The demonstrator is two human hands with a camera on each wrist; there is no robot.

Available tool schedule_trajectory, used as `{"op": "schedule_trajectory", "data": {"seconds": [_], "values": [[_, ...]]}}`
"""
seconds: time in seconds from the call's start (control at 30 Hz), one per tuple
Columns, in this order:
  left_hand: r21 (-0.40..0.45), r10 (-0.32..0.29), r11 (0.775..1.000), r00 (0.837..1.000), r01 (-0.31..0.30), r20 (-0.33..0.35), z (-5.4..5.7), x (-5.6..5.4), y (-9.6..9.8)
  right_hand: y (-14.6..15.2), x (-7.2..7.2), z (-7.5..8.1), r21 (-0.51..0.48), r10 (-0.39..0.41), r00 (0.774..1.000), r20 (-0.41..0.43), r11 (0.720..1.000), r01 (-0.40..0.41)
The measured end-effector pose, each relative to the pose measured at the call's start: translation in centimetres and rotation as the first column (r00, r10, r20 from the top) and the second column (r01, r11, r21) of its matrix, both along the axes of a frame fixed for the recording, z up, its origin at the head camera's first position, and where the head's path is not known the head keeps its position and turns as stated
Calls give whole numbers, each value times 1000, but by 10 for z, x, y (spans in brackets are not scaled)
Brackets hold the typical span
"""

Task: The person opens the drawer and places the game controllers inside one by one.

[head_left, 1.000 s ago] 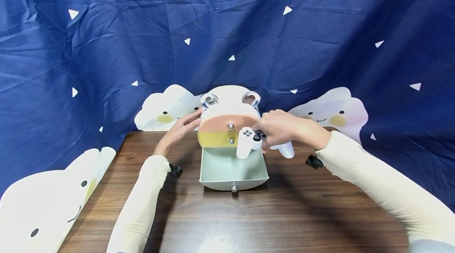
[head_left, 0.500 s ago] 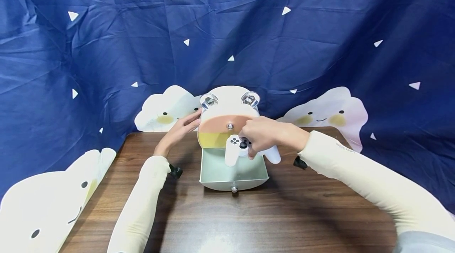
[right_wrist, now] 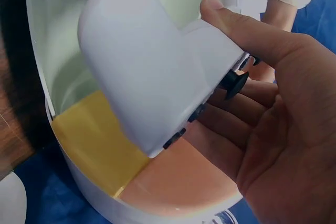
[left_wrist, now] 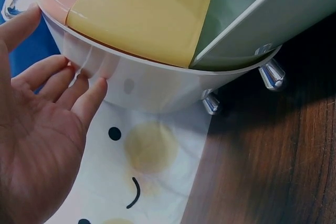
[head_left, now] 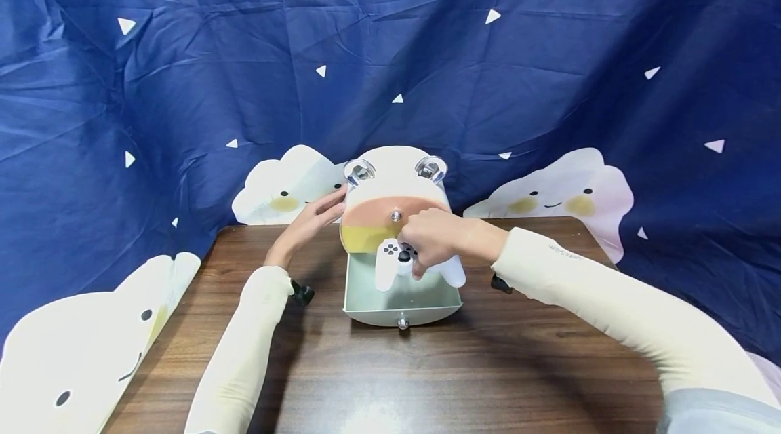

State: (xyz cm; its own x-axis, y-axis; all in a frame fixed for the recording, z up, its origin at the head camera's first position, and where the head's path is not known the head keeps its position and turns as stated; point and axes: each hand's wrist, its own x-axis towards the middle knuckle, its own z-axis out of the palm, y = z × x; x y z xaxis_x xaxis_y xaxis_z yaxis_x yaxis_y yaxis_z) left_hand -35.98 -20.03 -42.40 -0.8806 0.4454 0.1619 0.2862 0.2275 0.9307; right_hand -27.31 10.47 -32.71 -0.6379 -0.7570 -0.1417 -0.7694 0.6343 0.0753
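Observation:
A white game controller (head_left: 387, 266) with black sticks hangs over the pulled-out pale green drawer (head_left: 366, 291) of a small cabinet. My right hand (head_left: 432, 237) grips its middle, thumb on one side and fingers on the other, as the right wrist view shows. The rounded white cabinet (head_left: 395, 173) also has a pink-orange drawer (head_left: 369, 210) and a yellow drawer (head_left: 365, 239), both closed. My left hand (head_left: 311, 224) rests its fingertips against the cabinet's left side, its fingers fairly straight in the left wrist view.
Two shiny ring-shaped pieces stand on the cabinet's upper front, one a silver ring (head_left: 358, 171) at left. The cabinet stands on short metal legs (left_wrist: 272, 74) on a brown wooden table (head_left: 488, 366). A blue curtain (head_left: 549, 47) and white cloud shapes (head_left: 561, 183) line the back.
My right hand has carried the controller left and slightly down, from the cabinet's right side to over the open drawer. My left hand has stayed in place.

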Motion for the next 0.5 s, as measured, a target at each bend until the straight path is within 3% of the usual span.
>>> {"op": "schedule_trajectory", "data": {"seconds": [0.5], "values": [[3,-5,1000,1000,5,10,-2,-2,0,-16,-11,-28,48,-28,999,30,998,26]]}}
